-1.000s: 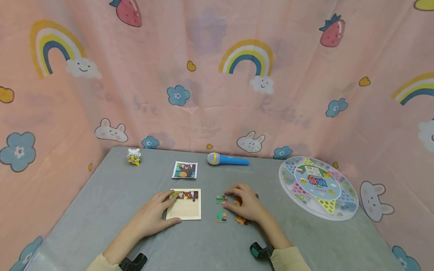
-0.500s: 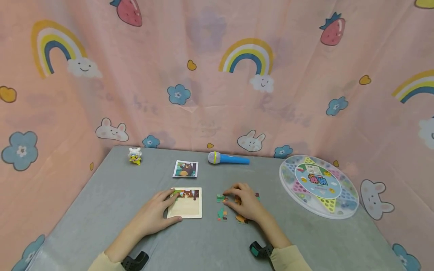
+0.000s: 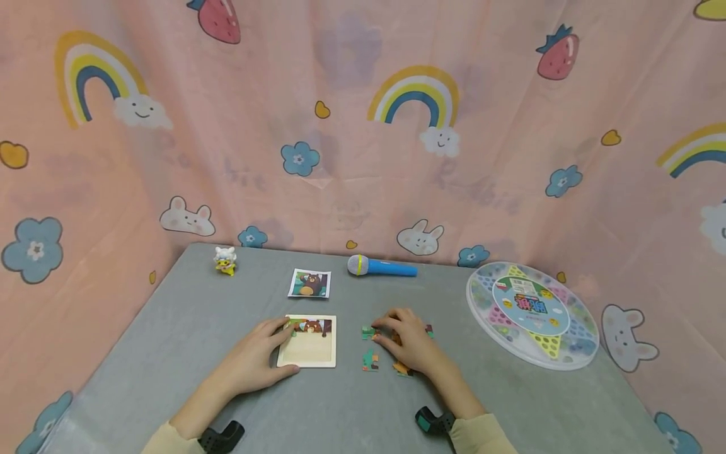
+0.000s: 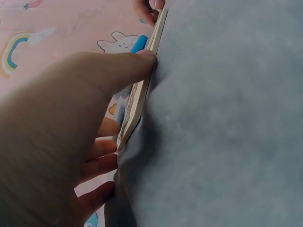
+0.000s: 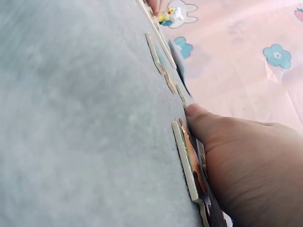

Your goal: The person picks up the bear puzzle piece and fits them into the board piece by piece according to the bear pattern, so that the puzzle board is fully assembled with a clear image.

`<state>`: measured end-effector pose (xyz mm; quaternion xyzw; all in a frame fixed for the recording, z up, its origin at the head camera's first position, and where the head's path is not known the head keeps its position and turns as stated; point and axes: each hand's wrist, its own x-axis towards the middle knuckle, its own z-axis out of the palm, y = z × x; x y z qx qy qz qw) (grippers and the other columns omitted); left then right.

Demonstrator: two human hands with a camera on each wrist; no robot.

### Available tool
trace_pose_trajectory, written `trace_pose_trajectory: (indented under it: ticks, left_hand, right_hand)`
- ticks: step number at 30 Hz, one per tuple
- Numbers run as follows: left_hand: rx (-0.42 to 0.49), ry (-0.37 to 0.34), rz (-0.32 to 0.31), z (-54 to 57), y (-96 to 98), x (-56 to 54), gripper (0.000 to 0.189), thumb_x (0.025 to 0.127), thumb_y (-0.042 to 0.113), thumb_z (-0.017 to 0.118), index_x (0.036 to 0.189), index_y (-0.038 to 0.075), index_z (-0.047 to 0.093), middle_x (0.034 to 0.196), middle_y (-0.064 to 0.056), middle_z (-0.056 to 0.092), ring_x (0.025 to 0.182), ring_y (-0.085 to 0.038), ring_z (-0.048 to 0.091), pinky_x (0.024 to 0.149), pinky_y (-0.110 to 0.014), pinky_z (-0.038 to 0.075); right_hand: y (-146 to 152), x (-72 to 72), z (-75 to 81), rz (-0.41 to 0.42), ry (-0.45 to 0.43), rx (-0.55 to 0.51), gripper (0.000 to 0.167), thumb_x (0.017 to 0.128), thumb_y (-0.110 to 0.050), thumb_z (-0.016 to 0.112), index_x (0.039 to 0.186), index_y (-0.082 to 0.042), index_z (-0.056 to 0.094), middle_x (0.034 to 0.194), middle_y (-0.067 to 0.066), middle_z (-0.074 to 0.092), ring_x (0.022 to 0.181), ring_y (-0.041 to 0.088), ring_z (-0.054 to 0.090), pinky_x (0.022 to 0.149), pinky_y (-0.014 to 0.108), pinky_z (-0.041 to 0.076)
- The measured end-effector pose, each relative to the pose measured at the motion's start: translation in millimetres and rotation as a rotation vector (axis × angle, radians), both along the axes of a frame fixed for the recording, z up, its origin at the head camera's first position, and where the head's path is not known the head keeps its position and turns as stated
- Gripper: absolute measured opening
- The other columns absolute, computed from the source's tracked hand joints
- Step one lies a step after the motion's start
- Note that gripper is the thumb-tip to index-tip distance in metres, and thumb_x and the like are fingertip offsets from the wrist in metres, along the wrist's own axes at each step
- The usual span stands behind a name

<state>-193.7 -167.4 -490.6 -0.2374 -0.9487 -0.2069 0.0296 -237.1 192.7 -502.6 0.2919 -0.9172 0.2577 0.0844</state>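
Observation:
My left hand (image 3: 258,356) lies at the left side of a wooden puzzle tray (image 3: 309,353), thumb at the near edge and index finger over the far left corner. A strip of bear picture fills the tray's far end; bare wood shows below. My right hand (image 3: 411,340) has its thumb and index finger at either side of a green puzzle piece (image 3: 367,332). Another green piece (image 3: 370,360) lies nearer me, and a brown-orange piece (image 3: 403,368) is partly under the palm. In the right wrist view the thumb (image 5: 196,113) reaches down beside several flat pieces.
A bear picture card (image 3: 309,284) lies beyond the tray. Behind are a blue toy microphone (image 3: 391,268) and a small figurine (image 3: 225,261). A round board game (image 3: 533,315) sits at the right. The grey table (image 3: 340,410) meets a pink curtain (image 3: 351,189).
My right thumb and index finger have drawn closer together around the green piece. My left hand stays at the tray, its thumb slightly further left.

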Motion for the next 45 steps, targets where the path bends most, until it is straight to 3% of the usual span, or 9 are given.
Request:
trace_pose_trajectory:
  ticks: [8,20,27,37,45]
  left_hand:
    - [0.019,-0.054,0.008,2.2,-4.8,2.2,0.077,0.089,0.045,0.085,0.149,0.002,0.061,0.158,-0.017,0.051,0.145,-0.039,0.049,0.115,-0.057,0.047]
    - [0.017,-0.062,0.01,-0.3,-4.3,0.4,0.076,0.091,0.047,0.083,0.149,0.004,0.061,0.159,-0.016,0.051,0.145,-0.038,0.049,0.115,-0.057,0.047]
    - [0.017,-0.068,0.01,-0.4,-3.6,1.0,0.076,0.091,0.048,0.083,0.15,0.004,0.061,0.16,-0.016,0.05,0.145,-0.038,0.048,0.114,-0.057,0.047]
    - [0.04,-0.08,-0.001,-0.7,-6.6,1.4,0.076,0.091,0.042,0.084,0.152,0.004,0.059,0.16,-0.016,0.049,0.146,-0.039,0.047,0.115,-0.059,0.045]
    - [0.029,-0.072,-0.011,-2.3,-8.7,-0.5,0.079,0.093,0.044,0.082,0.154,0.003,0.055,0.161,-0.016,0.048,0.146,-0.04,0.046,0.115,-0.06,0.045]
  right_hand:
    - [-2,-0.1,-2.0,-0.003,0.036,-0.016,0.02,0.097,-0.023,0.08,0.116,-0.018,0.079,0.115,0.003,0.067,0.099,0.017,0.053,0.084,0.038,0.041]
    - [-2,0.4,3.0,-0.024,-0.011,-0.076,0.021,0.1,-0.02,0.076,0.119,-0.013,0.078,0.115,0.004,0.071,0.103,0.022,0.058,0.086,0.044,0.047]
    - [-8,-3.1,13.1,-0.056,-0.056,-0.057,0.023,0.101,-0.023,0.075,0.12,-0.011,0.077,0.114,0.005,0.072,0.102,0.023,0.06,0.086,0.044,0.048]
    - [-41,-11.6,31.5,-0.048,-0.048,-0.032,0.027,0.102,-0.027,0.074,0.123,-0.01,0.077,0.114,0.006,0.072,0.112,0.029,0.063,0.099,0.054,0.051]
    - [-77,-8.8,37.6,0.019,-0.063,-0.041,0.025,0.103,-0.025,0.072,0.122,-0.009,0.076,0.113,0.008,0.07,0.111,0.029,0.061,0.097,0.054,0.049]
